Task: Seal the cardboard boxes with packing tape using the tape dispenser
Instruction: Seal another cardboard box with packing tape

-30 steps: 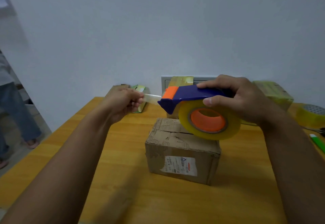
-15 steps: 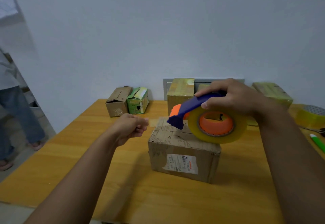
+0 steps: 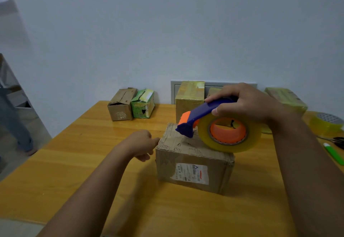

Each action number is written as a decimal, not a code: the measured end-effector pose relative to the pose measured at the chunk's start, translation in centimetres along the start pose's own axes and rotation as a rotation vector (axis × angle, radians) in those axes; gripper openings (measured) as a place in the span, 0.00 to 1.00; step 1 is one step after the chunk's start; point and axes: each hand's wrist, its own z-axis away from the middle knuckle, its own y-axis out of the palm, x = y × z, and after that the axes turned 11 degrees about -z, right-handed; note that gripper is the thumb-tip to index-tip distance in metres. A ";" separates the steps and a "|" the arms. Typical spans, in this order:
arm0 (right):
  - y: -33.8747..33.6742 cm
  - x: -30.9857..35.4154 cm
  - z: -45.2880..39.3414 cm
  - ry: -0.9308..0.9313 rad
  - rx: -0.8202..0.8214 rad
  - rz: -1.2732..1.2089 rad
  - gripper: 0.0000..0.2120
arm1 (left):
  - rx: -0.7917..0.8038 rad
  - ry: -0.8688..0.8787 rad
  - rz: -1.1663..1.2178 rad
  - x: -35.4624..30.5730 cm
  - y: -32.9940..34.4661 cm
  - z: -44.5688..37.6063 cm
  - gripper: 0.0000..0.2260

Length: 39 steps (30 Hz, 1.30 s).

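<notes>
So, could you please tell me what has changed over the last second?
The right hand brought the tape dispenser down from mid-air onto the top of the cardboard box. The left hand, which pinched the tape end up beside the dispenser, dropped to the box's left edge, fingers curled; tape there is not discernible. The box and table stayed put.

Six boxes: one big brown box (image 3: pixel 193 164), one small brown box (image 3: pixel 121 104), one green box (image 3: pixel 143 103), three taped yellow boxes (image 3: pixel 189 98). Two tape rolls (image 3: pixel 229 134). Two hands (image 3: pixel 247 102).

Bare table (image 3: pixel 74 162) left of box (image 3: pixel 193 169)
</notes>
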 end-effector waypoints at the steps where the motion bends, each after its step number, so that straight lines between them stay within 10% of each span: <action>1: 0.0 0.0 0.0 0.000 0.001 0.001 0.15 | -0.022 -0.014 -0.079 0.2 0.1 -0.1 0.21; 7: 0.4 0.1 0.1 0.000 -0.021 -0.001 0.17 | -0.155 0.292 0.360 -0.5 1.7 2.8 0.19; 20: 0.3 0.1 0.3 -0.005 -0.031 -0.032 0.16 | -0.107 0.383 -0.087 -0.8 1.6 3.7 0.51; 30: 0.1 -0.2 0.2 -0.004 -0.030 -0.027 0.18 | -0.082 0.602 -0.048 -2.7 1.4 0.6 0.33; 39: -1.7 0.0 0.4 0.021 0.097 0.015 0.18 | -0.056 0.549 -0.139 -2.8 1.0 0.6 0.42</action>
